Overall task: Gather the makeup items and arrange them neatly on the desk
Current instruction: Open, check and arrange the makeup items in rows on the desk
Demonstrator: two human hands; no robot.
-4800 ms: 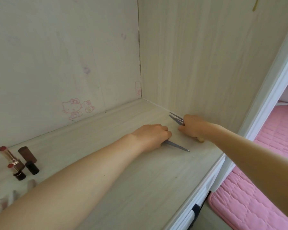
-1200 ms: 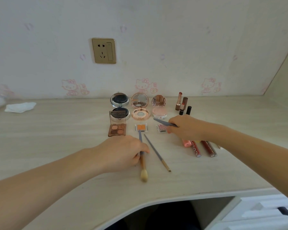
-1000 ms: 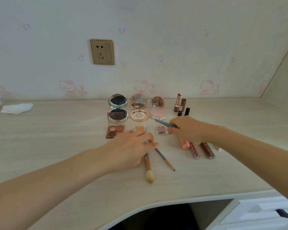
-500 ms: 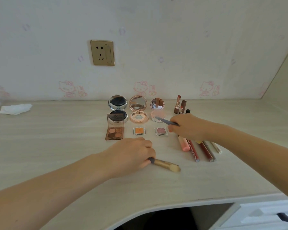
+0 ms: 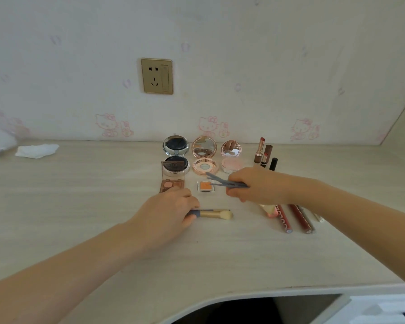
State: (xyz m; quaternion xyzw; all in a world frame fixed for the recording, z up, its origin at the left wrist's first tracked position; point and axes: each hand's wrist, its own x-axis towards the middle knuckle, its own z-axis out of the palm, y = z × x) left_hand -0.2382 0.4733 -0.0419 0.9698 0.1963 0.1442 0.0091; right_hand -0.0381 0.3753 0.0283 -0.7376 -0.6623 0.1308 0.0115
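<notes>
While my left hand (image 5: 171, 212) grips a powder brush (image 5: 212, 214) lying flat on the counter (image 5: 80, 206), my right hand (image 5: 255, 188) grasps grey brush handles (image 5: 222, 182) above the orange eyeshadow pan (image 5: 205, 186); bare counter runs toward the near curved edge.

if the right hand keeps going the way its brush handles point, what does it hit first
Probably the orange eyeshadow pan. The right hand holds thin grey brush handles pointing left and slightly away, their tips already over that pan. Height above it is unclear, so they might pass over toward the brown palette.
</notes>
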